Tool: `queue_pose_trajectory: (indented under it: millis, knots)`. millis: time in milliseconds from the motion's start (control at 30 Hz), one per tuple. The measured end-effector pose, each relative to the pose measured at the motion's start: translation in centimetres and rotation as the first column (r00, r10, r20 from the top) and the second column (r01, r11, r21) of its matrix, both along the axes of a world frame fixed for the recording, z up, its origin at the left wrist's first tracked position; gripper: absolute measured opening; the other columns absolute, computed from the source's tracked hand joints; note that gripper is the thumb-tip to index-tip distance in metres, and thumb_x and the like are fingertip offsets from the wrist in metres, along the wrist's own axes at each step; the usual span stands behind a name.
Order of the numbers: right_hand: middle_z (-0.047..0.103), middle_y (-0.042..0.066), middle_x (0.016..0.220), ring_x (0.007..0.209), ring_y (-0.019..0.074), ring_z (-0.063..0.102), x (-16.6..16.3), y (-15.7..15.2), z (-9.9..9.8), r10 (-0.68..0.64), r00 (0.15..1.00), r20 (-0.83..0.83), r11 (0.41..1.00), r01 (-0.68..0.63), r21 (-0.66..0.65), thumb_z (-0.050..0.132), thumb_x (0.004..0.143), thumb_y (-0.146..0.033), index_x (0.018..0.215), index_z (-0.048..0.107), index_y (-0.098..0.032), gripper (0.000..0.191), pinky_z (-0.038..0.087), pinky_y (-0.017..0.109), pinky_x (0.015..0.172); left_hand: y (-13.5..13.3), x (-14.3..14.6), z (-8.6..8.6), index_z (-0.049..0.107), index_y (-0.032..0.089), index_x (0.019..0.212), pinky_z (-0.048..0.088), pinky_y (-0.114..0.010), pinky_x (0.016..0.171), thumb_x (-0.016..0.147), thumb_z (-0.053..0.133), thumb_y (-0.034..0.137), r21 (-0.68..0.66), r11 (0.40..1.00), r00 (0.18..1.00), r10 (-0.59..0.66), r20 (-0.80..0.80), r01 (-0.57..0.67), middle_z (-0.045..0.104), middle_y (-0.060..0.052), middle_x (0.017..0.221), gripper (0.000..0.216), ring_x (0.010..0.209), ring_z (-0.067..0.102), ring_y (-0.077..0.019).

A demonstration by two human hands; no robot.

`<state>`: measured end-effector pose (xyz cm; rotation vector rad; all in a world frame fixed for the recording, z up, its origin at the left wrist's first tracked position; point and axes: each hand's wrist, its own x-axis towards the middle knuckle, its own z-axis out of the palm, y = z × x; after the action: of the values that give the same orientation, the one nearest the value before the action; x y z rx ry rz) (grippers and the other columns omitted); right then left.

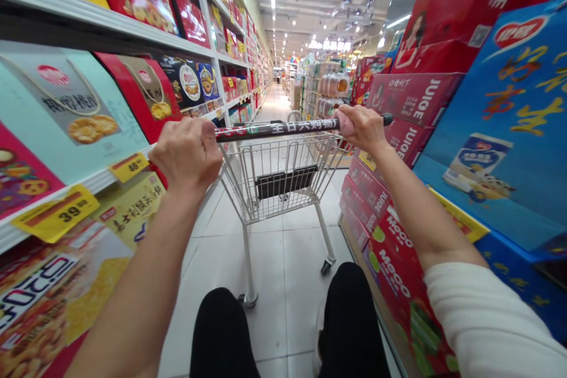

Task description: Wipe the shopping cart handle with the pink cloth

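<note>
Ahead of me stands a metal wire shopping cart (283,189) with a dark, printed handlebar (279,128). My left hand (188,153) is wrapped round the left end of that bar, close to the shelf edge. Round the bar's right end my right hand (361,127) is closed, with a short dark tip sticking out past it. A black folded panel (287,181) sits at the near side of the basket. No goods can be made out through the wires. Two of the cart's wheels show on the tiled floor.
On the left, shelves (195,47) carry boxed biscuits with yellow price tags (57,212). Stacked juice cartons (410,97) and a large blue box (500,124) rise close on the right. The tiled aisle (274,100) runs ahead past stacked packs.
</note>
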<state>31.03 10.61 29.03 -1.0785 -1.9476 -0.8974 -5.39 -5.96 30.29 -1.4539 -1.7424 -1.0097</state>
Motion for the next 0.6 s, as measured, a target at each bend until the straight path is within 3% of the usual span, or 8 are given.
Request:
queue_pose_trajectory:
  millis: [100,167,300,467,600]
  knots:
    - [0.073,0.012,0.103,0.093,0.0239,0.06,0.8,0.0,-0.1,-0.019,0.999,-0.041,0.999,0.017,-0.041,0.045,0.1,-0.034,0.126,0.063,-0.019,0.036,0.042,0.036,0.082,0.1,1.8,-0.1,0.074,0.018,0.109,0.041,-0.045,0.086,0.106,0.015,0.05,0.046,0.997,0.996,-0.07,0.055,0.068,0.074,-0.015,0.107,0.067,0.099,0.06,-0.0291]
    - [0.072,0.012,0.104,0.094,0.024,0.06,-0.4,-0.8,0.1,0.002,0.999,-0.04,0.999,-0.004,-0.052,0.04,0.101,-0.033,0.125,0.063,-0.019,0.036,0.042,0.036,0.083,0.1,3.1,-0.2,0.072,0.021,0.117,0.042,-0.047,0.09,0.106,0.018,0.05,0.106,0.987,0.985,-0.133,0.113,0.121,0.074,-0.014,0.108,0.062,0.101,0.062,-0.0295]
    - [0.071,0.009,0.1,0.092,0.021,0.059,-6.3,-3.5,0.8,0.114,0.993,0.01,0.993,-0.114,-0.041,0.03,0.108,-0.033,0.124,0.063,-0.019,0.04,0.04,0.034,0.084,-0.4,5.1,-0.5,0.062,0.028,0.136,0.044,-0.048,0.098,0.106,0.022,0.05,0.187,0.96,0.949,-0.243,0.201,0.206,0.072,-0.011,0.12,0.055,0.115,0.063,-0.0309]
    - [0.07,0.008,0.111,0.098,0.0191,0.061,-15.1,-8.1,1.7,0.21,0.972,0.104,0.976,-0.201,-0.087,0.03,0.111,-0.033,0.135,0.058,-0.024,0.038,0.041,0.032,0.083,-1.3,6.2,-1.2,0.055,0.032,0.142,0.051,-0.046,0.095,0.106,0.024,0.061,0.24,0.932,0.908,-0.33,0.259,0.271,0.064,-0.011,0.134,0.056,0.126,0.062,-0.031]
    - [0.068,0.008,0.118,0.1,0.0191,0.061,-19.0,-11.1,2.3,0.28,0.945,0.169,0.959,-0.266,-0.1,0.034,0.111,-0.032,0.144,0.05,-0.027,0.037,0.041,0.032,0.082,-1.8,6.1,-1.7,0.048,0.029,0.149,0.054,-0.047,0.095,0.105,0.026,0.067,0.244,0.92,0.902,-0.363,0.232,0.307,0.057,-0.013,0.141,0.062,0.127,0.062,-0.0314]
